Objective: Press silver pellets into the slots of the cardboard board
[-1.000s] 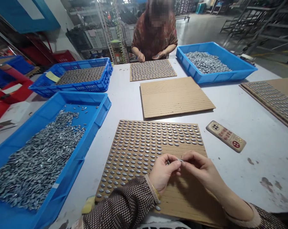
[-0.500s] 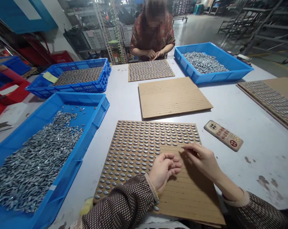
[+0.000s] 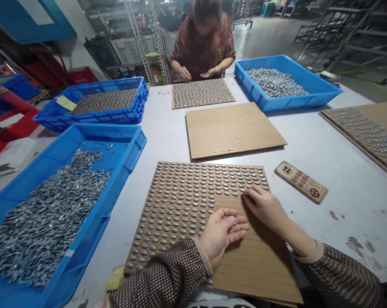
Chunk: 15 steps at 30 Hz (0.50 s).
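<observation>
A slotted cardboard board (image 3: 254, 265) lies in front of me, its far and left parts filled with rows of small metal pieces (image 3: 187, 188). My left hand (image 3: 221, 233) rests on the board, fingers curled around a few small metal pieces. My right hand (image 3: 266, 206) reaches forward, fingertips pinched and pressed onto the board at the end of a partly filled row. A big blue bin (image 3: 129, 149) of loose metal pieces (image 3: 42, 218) stands to my left.
An empty slotted board (image 3: 231, 130) lies further out, a phone (image 3: 301, 182) to the right. Another person across the table (image 3: 167, 128) works at a filled board (image 3: 201, 93). A blue bin (image 3: 318, 92) of parts, a blue crate (image 3: 93, 115) and a board (image 3: 369, 132) surround these.
My hands were together passing a piece; the right hand then moved forward to the board's row, while the left hand dropped back and opened slightly over its pieces.
</observation>
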{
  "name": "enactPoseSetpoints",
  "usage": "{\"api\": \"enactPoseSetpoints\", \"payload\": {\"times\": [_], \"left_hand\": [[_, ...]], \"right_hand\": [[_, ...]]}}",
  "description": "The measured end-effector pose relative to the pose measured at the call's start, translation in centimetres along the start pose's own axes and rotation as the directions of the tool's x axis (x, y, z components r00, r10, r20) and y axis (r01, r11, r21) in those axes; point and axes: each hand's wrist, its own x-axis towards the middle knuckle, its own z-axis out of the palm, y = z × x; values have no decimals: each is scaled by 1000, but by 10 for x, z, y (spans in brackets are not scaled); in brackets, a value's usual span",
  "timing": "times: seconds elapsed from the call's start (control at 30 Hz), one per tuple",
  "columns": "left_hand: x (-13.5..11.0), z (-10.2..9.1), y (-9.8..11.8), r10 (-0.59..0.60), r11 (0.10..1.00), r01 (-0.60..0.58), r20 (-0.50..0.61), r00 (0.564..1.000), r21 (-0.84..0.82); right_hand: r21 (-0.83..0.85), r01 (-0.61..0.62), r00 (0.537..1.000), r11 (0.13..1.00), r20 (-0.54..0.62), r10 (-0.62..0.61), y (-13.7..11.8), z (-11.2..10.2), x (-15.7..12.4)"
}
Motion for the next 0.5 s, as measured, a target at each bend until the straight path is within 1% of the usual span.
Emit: {"api": "enactPoseSetpoints", "payload": {"times": [0.2, 0.27, 0.3, 0.37, 0.43, 0.5], "left_hand": [[2, -1, 0, 10, 1000, -10, -8, 1000, -20], [2, -1, 2, 16, 999, -17, -10, 1000, -41], [2, 0, 3, 22, 998, -22, -11, 1000, -52], [3, 1, 4, 46, 996, -47, -14, 999, -80], [4, 3, 4, 91, 990, -93, -20, 996, -102], [4, 6, 3, 134, 985, -136, -17, 991, -104]], "right_hand": [[-9, -17, 1000, 1000, 11, 17, 0, 0, 4], [31, -13, 1000, 999, 0, 13, -5, -6, 2], [80, -12, 1000, 997, -10, 12, -9, -9, -1], [229, -5, 1000, 973, -18, 10, -22, -19, -7], [374, 8, 1000, 927, 19, -16, -38, -28, -14], [453, 24, 996, 891, 63, -58, -52, -34, -18]]}}
